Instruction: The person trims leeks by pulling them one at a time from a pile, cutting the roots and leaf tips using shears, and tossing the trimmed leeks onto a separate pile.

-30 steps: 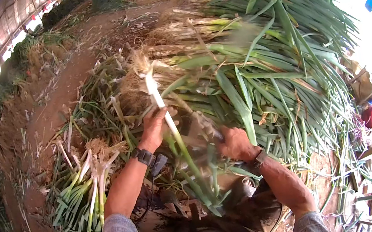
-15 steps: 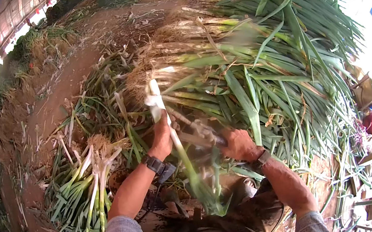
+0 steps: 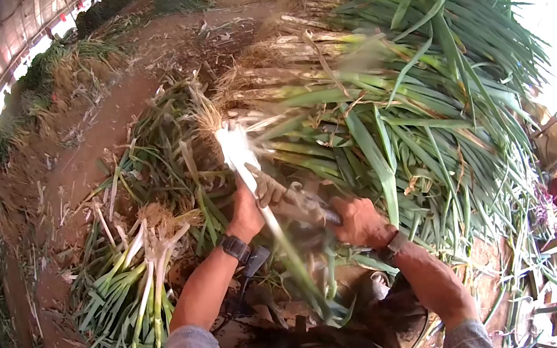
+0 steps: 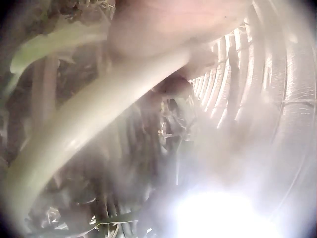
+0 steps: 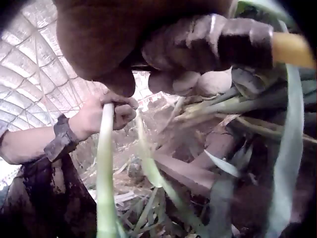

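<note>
Left grip (image 3: 248, 212) clamps the leek (image 3: 238, 153) below its white end; right grip (image 3: 356, 221) clamps a tool handle (image 5: 292, 49).

No readable text, label, brand, number or sign shows in any of the three views. The wristbands bear no legible marking, the leek stalks and leaves carry no tags, and the far-off coloured shapes at the edge of the head view are too small and blurred to read.
</note>
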{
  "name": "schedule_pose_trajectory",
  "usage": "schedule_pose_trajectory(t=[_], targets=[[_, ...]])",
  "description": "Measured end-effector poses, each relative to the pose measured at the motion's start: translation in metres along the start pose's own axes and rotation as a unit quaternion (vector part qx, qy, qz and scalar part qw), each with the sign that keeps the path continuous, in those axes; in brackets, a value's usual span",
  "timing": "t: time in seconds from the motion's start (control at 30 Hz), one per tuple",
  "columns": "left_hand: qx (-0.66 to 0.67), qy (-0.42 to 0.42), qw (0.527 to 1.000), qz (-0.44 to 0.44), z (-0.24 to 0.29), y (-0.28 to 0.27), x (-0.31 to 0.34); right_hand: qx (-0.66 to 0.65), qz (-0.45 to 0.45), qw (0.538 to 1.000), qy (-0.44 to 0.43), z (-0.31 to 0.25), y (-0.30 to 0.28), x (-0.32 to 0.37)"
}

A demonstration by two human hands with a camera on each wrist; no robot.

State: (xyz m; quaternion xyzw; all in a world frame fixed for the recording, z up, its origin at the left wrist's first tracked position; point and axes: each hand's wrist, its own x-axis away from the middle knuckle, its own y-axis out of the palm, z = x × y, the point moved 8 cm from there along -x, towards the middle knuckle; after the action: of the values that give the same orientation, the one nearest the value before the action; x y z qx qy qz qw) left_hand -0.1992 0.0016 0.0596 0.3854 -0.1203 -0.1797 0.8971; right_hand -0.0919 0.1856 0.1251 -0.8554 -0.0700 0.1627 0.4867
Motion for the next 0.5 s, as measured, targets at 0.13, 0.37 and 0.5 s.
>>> schedule_pose_trajectory(t=[0.13,0.37,0.5], targets=[[-0.019,-0.056,0.998,-0.026,-0.003,0.008,0.01,-0.022,-0.006,0.999,0.026,-0.002,-0.005,0.001],[-0.093,0.062,0.993,-0.021,0.008,0.01,0.0,-0.009,0.025,0.999,0.021,0.004,0.003,-0.004],[0.008,-0.006,0.996,-0.083,0.006,0.014,0.011,0.003,0.04,0.999,-0.022,-0.014,-0.008,0.0]])
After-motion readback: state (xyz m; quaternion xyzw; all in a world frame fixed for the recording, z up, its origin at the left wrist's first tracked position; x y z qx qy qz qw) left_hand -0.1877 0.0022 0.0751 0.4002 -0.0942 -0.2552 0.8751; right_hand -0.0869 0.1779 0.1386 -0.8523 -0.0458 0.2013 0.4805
